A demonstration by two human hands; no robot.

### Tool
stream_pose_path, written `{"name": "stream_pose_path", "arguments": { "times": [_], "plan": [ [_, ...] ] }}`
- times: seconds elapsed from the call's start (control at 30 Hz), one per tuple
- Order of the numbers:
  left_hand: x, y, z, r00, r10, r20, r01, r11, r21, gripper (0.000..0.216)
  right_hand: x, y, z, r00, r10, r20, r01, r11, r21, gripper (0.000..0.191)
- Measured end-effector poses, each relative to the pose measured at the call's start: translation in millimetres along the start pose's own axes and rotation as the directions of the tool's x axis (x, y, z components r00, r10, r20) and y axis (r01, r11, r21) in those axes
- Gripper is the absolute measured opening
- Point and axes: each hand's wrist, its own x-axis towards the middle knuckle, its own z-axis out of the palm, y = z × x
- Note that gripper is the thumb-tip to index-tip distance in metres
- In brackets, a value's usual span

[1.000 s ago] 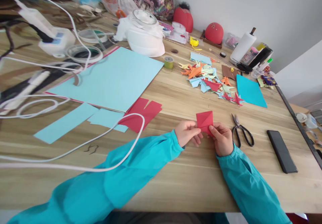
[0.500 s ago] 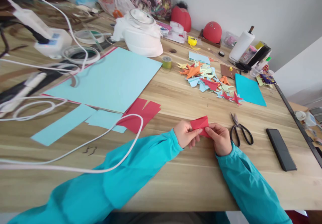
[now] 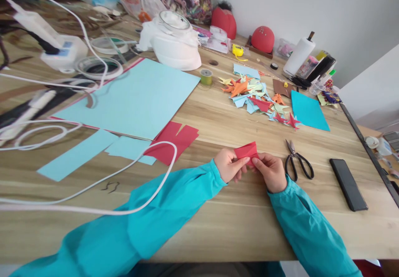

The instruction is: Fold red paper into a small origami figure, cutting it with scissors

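A small folded piece of red paper point(image 3: 247, 150) is held up between my two hands over the wooden table. My left hand point(image 3: 230, 165) pinches its left side, thumb on the front. On the lower right, my right hand point(image 3: 269, 170) grips it between thumb and fingers. The fingertips behind the paper are partly hidden. Black-handled scissors point(image 3: 294, 160) lie just right of my right hand. Beyond the hands is a pile of folded paper figures point(image 3: 249, 92) in orange, red, blue and yellow. Cut red paper point(image 3: 176, 142) lies to the left.
Light blue sheets point(image 3: 134, 96) and a blue strip point(image 3: 77, 154) cover the left side. A white cable point(image 3: 149, 202) loops across my left sleeve. At the right lies a black phone point(image 3: 348, 184). A thread spool point(image 3: 206, 77) and a turquoise sheet point(image 3: 309, 110) stand farther back.
The red paper has tilted slightly, and its lower part is now pinched in more between my fingers. Both hands stay in nearly the same place.
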Motion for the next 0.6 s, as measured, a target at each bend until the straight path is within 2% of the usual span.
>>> {"name": "stream_pose_path", "arguments": {
  "times": [0.23,0.43,0.6],
  "plan": [
    [-1.5,2.5,2.5,1.0,-0.02,-0.021,0.02,1.0,-0.016,0.033,1.3,1.9,-0.6,1.0,0.025,-0.019,-0.025,1.0,0.006,0.021],
    [-1.4,1.2,2.9,1.0,0.013,-0.021,-0.013,1.0,-0.017,0.032,1.3,2.2,-1.2,0.999,0.032,-0.011,-0.032,0.999,-0.005,0.021],
    [0.0,0.8,1.4,0.999,-0.019,0.032,0.02,1.0,-0.017,0.027,-0.5,2.0,-0.9,1.0,0.014,-0.011,-0.014,0.999,-0.031,0.022]
  ]
}}
